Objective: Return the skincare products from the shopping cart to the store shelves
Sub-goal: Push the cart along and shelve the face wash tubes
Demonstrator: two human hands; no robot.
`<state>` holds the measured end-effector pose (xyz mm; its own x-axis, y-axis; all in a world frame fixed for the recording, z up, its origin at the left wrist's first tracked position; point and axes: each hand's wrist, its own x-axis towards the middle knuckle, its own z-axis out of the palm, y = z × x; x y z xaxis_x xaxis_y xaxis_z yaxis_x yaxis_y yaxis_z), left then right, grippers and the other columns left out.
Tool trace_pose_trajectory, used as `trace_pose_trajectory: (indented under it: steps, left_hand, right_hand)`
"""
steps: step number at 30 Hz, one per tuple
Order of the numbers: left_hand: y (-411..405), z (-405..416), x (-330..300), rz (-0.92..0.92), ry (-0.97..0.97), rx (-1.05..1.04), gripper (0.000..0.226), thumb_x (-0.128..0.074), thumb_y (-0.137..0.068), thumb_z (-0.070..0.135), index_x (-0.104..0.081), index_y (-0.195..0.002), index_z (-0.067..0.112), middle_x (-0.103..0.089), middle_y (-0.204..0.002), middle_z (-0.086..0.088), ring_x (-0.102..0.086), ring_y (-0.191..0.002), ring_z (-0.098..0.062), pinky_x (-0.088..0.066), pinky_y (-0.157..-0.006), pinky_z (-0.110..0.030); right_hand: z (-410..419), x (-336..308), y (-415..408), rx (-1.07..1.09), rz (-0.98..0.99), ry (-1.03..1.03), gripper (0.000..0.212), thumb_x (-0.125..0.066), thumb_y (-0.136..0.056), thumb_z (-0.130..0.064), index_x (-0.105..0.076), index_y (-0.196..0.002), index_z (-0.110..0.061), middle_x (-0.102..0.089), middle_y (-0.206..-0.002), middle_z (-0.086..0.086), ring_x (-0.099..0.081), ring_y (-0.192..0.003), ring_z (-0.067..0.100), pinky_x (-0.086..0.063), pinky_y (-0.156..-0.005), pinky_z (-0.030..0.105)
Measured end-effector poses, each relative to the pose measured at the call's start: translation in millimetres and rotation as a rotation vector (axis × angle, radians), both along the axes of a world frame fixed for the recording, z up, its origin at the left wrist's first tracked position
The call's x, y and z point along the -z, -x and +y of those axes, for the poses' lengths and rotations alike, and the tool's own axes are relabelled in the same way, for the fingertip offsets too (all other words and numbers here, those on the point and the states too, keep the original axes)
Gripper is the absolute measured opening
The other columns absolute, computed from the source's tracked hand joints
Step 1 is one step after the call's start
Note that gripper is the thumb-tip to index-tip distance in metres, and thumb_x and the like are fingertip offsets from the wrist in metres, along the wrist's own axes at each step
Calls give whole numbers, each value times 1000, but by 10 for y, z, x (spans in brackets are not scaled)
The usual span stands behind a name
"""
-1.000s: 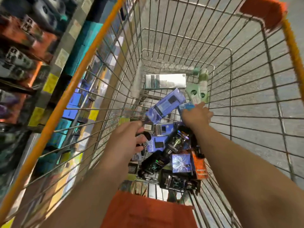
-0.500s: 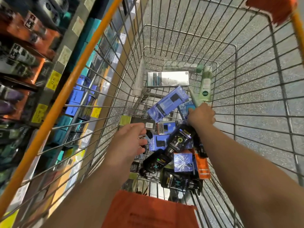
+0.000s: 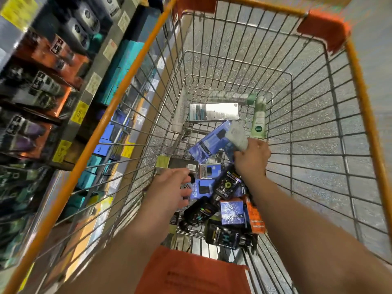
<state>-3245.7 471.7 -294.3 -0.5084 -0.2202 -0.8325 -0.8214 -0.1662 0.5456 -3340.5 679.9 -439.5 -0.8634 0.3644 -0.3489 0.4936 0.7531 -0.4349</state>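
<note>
Right hand: fingers curled round a pale tube, now lifted clear of the pile; half a second ago the hand lay low among the boxes with the tube barely showing. Judgement: pick made, next is the carry to the shelf.

Left hand: fingers curled over a small dark item at the pile's near-left edge; whether it grips or only rests there, cannot tell.

Landmark: blue box. The tube hangs just right of it, overlapping its far corner. A green bottle stands further right, against the wire. A silver box lies beyond. Black bottles lie nearer the person.

Shopping cart: orange rim, wire walls rising high all round. Open room is straight up, then leftward over the rim to the store shelves, close alongside.
</note>
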Motion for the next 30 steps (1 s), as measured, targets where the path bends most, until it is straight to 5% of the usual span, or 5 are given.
trace_pose_trajectory:
  steps: [7, 13, 17, 23, 30]
  left_hand:
    - [-62, -80, -468, 43, 11, 26, 16, -63, -99, 35, -75, -106, 27, -77, -104, 4, -72, -90, -23, -59, -87, -47]
    - [-169, -291, -1067, 101, 1, 63, 18, -56, -104, 28, -68, -111, 17, -73, -98, 2, -64, -78, -15, -52, -51, -20]
    - [-350, -400, -1442, 167, -34, 140, 23, -57, -103, 33, -63, -125, 31, -68, -117, 8, -66, -95, -14, -55, -73, -30]
    - [-674, -630, -2096, 361, -126, 36, 27, -66, -98, 38, -54, -117, 53, -61, -123, 25, -67, -107, -6, -57, -86, -31]
    - [-1131, -1167, -2824, 524, -149, 34, 33, -58, -102, 36, -58, -132, 50, -68, -124, 29, -69, -99, 10, -58, -98, -33]
  right_hand:
    - [-402, -564, -242, -38, 202, 257, 32, -77, -88, -32, -64, -109, -11, -56, -110, 7, -51, -108, 30, -41, -85, 38]
    - [-792, -1569, -504, 33, 233, 578, 19, -77, -92, -36, -60, -88, -28, -62, -92, -10, -60, -83, 4, -43, -69, 23]
    - [-1046, -2166, -725, 22, 228, 736, 20, -71, -94, -44, -68, -97, -25, -73, -92, -10, -70, -84, 8, -49, -64, 12]
    - [-1455, -2964, -1092, 2, 282, 881, 36, -68, -89, -60, -70, -89, -24, -74, -85, 7, -70, -77, 29, -56, -76, 54]
    - [-1895, -3880, -1541, -187, 318, 928, 41, -56, -83, -63, -73, -99, -28, -78, -88, -7, -74, -80, 14, -59, -75, 41]
